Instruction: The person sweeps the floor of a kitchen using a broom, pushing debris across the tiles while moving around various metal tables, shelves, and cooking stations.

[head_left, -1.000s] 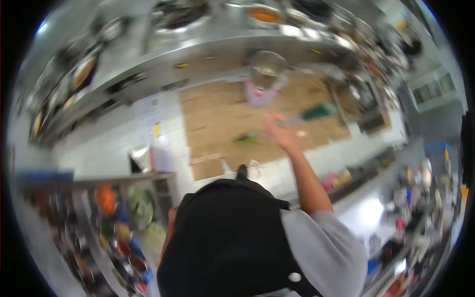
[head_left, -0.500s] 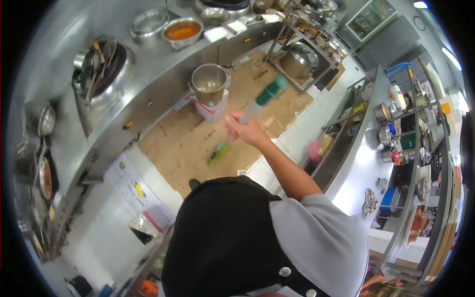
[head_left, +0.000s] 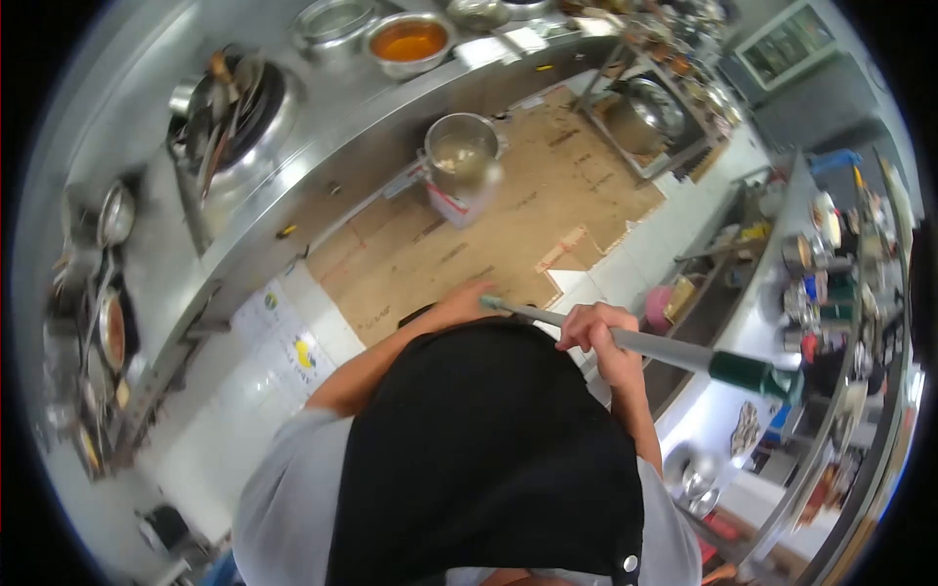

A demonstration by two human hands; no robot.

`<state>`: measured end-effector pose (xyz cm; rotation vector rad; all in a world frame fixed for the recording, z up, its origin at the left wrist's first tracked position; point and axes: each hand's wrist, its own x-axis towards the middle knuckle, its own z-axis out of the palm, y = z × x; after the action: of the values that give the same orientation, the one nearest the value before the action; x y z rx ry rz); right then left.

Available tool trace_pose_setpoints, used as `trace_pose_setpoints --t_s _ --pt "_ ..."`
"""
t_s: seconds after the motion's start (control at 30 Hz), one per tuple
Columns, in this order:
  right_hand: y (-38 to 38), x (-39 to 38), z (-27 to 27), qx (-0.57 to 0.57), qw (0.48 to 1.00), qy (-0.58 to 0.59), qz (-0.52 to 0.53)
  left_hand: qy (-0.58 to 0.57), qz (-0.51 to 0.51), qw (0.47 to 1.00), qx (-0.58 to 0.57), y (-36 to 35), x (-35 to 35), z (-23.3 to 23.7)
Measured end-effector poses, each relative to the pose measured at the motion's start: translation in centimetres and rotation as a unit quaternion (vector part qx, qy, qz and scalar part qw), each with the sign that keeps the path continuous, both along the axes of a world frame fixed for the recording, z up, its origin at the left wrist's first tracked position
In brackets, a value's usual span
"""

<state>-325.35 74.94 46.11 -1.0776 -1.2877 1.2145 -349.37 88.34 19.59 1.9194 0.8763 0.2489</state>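
I look down over my black apron (head_left: 489, 449). A long metal pole (head_left: 664, 350) with a dark green grip at its end (head_left: 747, 372) runs across my front, green end pointing right. My right hand (head_left: 598, 337) is shut around the middle of the pole. My left hand (head_left: 457, 303) is closed at the pole's other visible end, just above the apron's edge. The lower part of the pole and whatever is fixed to it are hidden behind my body.
Flattened cardboard (head_left: 489, 234) covers the floor ahead. A steel pot (head_left: 461, 151) stands on a red and white box there. A steel cooking line runs left, with a bowl of orange sauce (head_left: 408, 41) and stacked pans (head_left: 234, 98). A crowded steel counter (head_left: 811, 283) lies at right.
The pole was held up ahead by my right hand alone; now it lies across my body, green end swung right, with both hands on it. My view has turned.
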Motion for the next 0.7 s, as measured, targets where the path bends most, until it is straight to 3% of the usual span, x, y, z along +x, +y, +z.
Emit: trace_pose_setpoints --t_s 0.07,0.17,0.23,0.3,0.37,0.43,0.53,0.63,0.7 --pt "2.6 0.9 -0.1 0.033 0.998 -0.011 0.047 -0.145 -0.038 0.984 0.097 0.4 5.8 -0.4" --pt "6.3 3.5 0.5 0.044 0.996 -0.009 0.073 0.048 -0.009 0.996 0.072 4.2 8.4 0.9" --pt "8.6 5.5 2.4 0.1 0.99 0.034 0.094 0.032 0.006 0.991 0.127 7.5 7.7 -1.1" --pt "10.4 7.4 4.7 0.126 0.98 0.054 0.145 0.106 0.034 0.981 0.156 10.9 5.7 -5.2" --pt "12.8 8.2 5.6 0.126 0.972 0.055 0.191 0.14 0.073 0.967 0.198 13.9 2.9 -6.1" --pt "15.5 7.6 1.1 0.125 0.976 0.002 0.18 0.179 0.15 0.948 0.215 16.3 0.8 -5.7" --pt "17.7 3.9 -7.4 0.104 0.98 -0.066 0.158 0.126 0.303 0.937 0.124 16.8 -0.1 -4.1" --pt "16.6 1.1 -13.2 0.074 0.982 -0.078 0.157 0.09 0.229 0.954 0.174 14.4 -0.6 -11.0" --pt "13.0 1.5 -7.8 0.043 0.972 -0.17 0.16 0.101 0.116 0.972 0.176 12.2 0.4 -15.7"
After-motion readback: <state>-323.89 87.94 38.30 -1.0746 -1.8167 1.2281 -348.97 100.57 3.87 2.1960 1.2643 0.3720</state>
